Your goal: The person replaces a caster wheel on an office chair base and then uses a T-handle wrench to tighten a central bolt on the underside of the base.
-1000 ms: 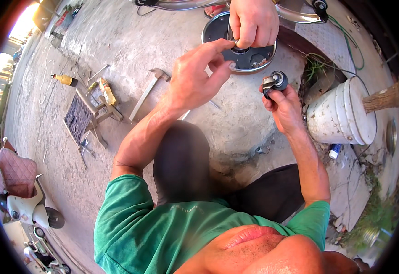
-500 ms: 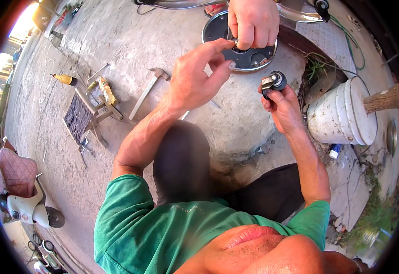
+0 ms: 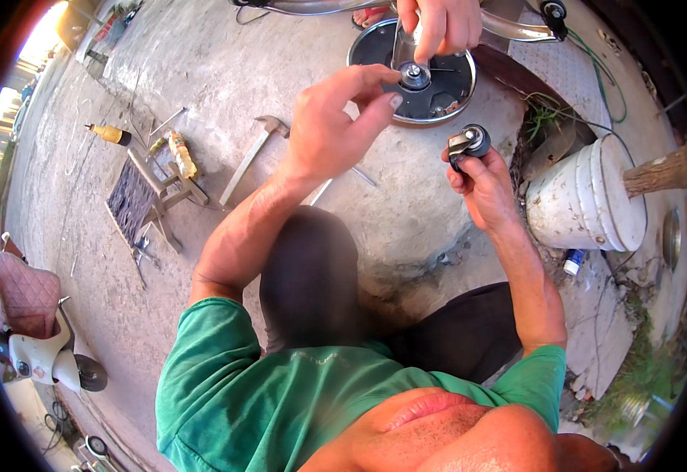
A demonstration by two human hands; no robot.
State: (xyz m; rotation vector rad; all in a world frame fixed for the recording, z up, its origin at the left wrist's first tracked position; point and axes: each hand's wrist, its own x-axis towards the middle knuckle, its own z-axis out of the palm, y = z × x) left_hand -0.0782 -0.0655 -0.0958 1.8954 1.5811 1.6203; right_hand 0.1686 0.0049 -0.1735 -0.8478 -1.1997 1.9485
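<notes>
My right hand [image 3: 485, 179] grips a small caster wheel [image 3: 470, 143], dark with a metal fork, held up between fingers and thumb. My left hand [image 3: 334, 118] is open, its index finger and thumb apart. Its index fingertip is at the left side of a round metal hub [image 3: 415, 75]; whether they touch I cannot tell. This hub is at the middle of a black disc [image 3: 375, 53] with a chrome rim. From the far side another person's hand [image 3: 444, 27] reaches over the disc, one finger pointing down just above the hub.
Beyond the disc lies a chrome frame [image 3: 516, 27] with a caster on its end. A hammer [image 3: 246, 160] rests on the concrete at left, near a small stool [image 3: 151, 193], a yellow bottle [image 3: 182, 155] and a yellow-handled tool [image 3: 110, 134]. At right stands a white bucket [image 3: 567, 200].
The other person's hand has lifted away from the hub and its fingers have loosened, which uncovers the hub. My hands have hardly moved.
</notes>
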